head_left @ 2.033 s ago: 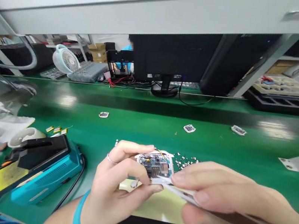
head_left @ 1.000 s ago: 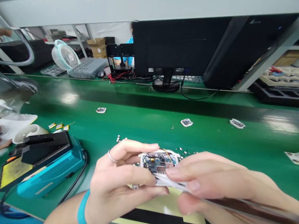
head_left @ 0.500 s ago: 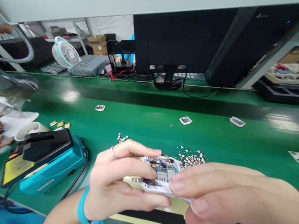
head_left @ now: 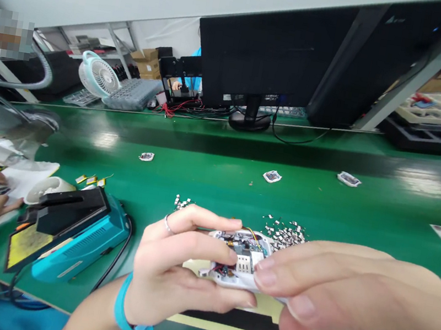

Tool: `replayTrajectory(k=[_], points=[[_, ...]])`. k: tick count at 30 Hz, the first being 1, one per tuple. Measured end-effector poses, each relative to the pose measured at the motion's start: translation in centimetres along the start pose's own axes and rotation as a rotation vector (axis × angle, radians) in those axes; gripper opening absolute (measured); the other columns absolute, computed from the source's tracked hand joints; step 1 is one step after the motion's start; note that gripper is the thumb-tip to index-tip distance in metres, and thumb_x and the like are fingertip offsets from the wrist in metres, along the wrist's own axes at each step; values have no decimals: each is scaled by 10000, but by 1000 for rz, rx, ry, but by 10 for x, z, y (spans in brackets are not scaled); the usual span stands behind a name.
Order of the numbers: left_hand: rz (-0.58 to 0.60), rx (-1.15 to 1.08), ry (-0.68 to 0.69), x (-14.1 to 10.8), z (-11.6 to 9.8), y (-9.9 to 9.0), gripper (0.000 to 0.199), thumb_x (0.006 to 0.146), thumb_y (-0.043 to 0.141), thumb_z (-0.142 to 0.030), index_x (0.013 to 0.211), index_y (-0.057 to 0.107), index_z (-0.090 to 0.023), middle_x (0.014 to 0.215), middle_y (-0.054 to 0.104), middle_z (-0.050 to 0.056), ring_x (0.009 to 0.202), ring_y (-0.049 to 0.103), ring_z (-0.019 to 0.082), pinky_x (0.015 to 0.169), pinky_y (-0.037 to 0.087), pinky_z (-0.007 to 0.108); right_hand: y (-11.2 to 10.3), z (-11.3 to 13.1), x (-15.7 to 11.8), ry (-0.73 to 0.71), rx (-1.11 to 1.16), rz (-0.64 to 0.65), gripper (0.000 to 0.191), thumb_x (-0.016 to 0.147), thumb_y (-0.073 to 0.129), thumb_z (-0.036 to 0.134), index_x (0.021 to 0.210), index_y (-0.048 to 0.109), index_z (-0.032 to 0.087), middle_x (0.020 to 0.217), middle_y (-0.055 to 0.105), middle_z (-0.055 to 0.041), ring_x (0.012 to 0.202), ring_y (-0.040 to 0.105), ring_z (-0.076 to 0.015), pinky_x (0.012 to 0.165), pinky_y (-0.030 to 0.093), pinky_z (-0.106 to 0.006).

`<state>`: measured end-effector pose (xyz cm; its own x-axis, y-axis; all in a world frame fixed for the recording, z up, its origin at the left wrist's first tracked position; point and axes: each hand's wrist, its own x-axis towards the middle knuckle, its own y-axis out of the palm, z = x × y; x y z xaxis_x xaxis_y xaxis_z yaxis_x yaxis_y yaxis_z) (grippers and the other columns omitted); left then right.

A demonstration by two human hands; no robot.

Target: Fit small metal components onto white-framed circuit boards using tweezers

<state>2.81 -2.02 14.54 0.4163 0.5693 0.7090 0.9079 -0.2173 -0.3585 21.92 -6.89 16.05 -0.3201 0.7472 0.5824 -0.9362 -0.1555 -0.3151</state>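
One head-worn camera — facing forward and down, close over the left hand [head_left: 180,262] and right hand [head_left: 350,297], above the green workbench [head_left: 384,213].

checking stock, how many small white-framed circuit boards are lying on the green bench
3. One board left, one board centre, one board right, all beyond the left hand and right hand; more may be hidden.

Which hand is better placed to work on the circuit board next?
Right, probably. The right hand has its fingertips at the edge of the white casing, beside the circuit board. The left hand is wrapped around the casing, holding it.
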Motion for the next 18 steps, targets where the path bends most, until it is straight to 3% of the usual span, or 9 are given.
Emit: replayTrajectory(k=[6, 11, 18], points=[[-21, 27, 3, 0, 0, 1, 292, 578, 749, -280, 784, 586, -152, 917, 630, 71, 769, 620, 157, 636, 542, 253, -3, 0, 2, 9, 39, 61, 251, 848, 468, 183, 1037, 603, 276, 917, 661, -5, 856, 626, -180, 752, 541, -265], [-27, 39, 21, -2, -1, 0, 320, 536, 771, -279, 758, 585, -143, 911, 633, 69, 759, 623, 157, 627, 537, 246, -3, -2, 3, -58, -37, 23, 207, 852, 464, 198, 968, 625, 255, 887, 667, 3, 818, 637, -168, 707, 554, -239], [-58, 59, 60, 4, 0, 3, 238, 577, 748, -265, 696, 589, -132, 875, 635, 85, 734, 633, 157, 618, 547, 241, -1, -4, -1, -32, -115, 3, 150, 808, 543, 229, 916, 637, 272, 864, 670, -5, 800, 638, -194, 721, 552, -277]])
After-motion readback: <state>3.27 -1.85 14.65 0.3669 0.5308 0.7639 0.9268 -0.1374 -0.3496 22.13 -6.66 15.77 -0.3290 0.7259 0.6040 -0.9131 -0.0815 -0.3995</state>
